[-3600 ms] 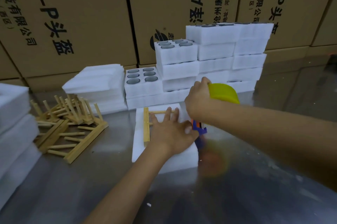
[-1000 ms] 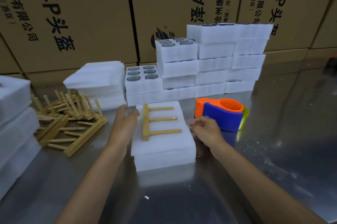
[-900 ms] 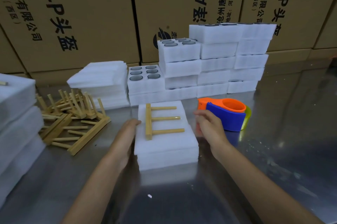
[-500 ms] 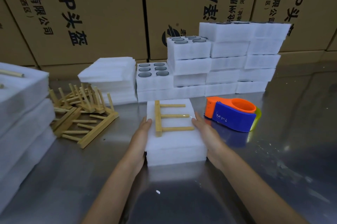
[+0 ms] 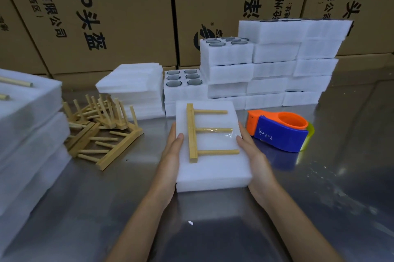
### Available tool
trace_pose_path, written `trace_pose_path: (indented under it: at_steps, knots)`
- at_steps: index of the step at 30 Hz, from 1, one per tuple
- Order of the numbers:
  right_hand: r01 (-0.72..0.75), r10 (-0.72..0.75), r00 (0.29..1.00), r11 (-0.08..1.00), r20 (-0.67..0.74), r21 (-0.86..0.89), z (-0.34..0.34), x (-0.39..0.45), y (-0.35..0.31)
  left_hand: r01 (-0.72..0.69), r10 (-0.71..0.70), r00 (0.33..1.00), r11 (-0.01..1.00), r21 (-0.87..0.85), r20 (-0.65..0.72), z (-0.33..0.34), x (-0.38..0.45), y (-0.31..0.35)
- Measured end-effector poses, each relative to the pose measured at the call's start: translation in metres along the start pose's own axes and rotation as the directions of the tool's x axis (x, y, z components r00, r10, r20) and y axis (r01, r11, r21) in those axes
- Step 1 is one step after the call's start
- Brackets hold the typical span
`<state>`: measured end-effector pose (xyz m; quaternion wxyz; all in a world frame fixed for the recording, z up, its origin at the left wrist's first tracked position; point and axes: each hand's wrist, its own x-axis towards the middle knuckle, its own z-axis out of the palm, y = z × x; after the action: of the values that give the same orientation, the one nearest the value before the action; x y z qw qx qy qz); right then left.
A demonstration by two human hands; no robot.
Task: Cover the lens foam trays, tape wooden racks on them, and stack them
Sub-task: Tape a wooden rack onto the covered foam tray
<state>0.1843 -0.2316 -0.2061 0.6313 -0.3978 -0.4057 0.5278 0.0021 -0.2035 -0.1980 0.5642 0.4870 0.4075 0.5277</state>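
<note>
A covered white foam tray (image 5: 213, 173) sits in the middle of the steel table, with a three-pronged wooden rack (image 5: 192, 133) on its lid. Clear tape crosses the rack's middle prong. My left hand (image 5: 173, 155) grips the tray's left side and my right hand (image 5: 253, 160) grips its right side. Both thumbs lie on the lid, and the fingers are hidden at the tray's sides. Whether the tray is off the table I cannot tell.
An orange and blue tape dispenser (image 5: 279, 133) lies just right of the tray. Loose wooden racks (image 5: 102, 133) are piled at left, beside a finished stack (image 5: 27, 125). Behind are foam lids (image 5: 132, 86), open lens trays (image 5: 184, 84), stacked trays (image 5: 298, 65) and cardboard boxes (image 5: 106, 5).
My right hand set the tape dispenser down at right. Both hands then closed in on the tray's sides, and the tray now sits nearer to me.
</note>
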Motion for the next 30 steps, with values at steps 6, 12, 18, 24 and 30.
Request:
trace_pose_path:
  at_steps: [6, 12, 18, 24, 30]
  knots:
    - [0.047, -0.046, 0.999, 0.999, 0.011, -0.016, 0.001, -0.012, -0.018, -0.036, 0.036, 0.999, 0.999, -0.022, -0.005, 0.008, -0.011, 0.012]
    - [0.124, -0.127, 0.992, 0.989, -0.022, -0.082, -0.020, -0.025, -0.067, -0.097, 0.097, 0.995, 0.995, -0.026, 0.005, 0.047, -0.025, 0.034]
    - [0.084, -0.096, 0.993, 0.984, -0.072, -0.155, -0.086, -0.025, -0.143, -0.129, 0.125, 0.987, 0.991, 0.042, 0.098, 0.142, -0.021, 0.057]
    - [-0.046, 0.003, 0.984, 0.970, -0.180, -0.237, -0.183, 0.006, -0.207, -0.078, 0.038, 0.971, 0.984, 0.163, 0.238, 0.260, 0.027, 0.066]
    - [-0.271, 0.179, 0.922, 0.932, -0.343, -0.241, -0.277, 0.051, -0.220, 0.063, -0.186, 0.952, 0.895, 0.441, 0.243, 0.348, 0.080, 0.037]
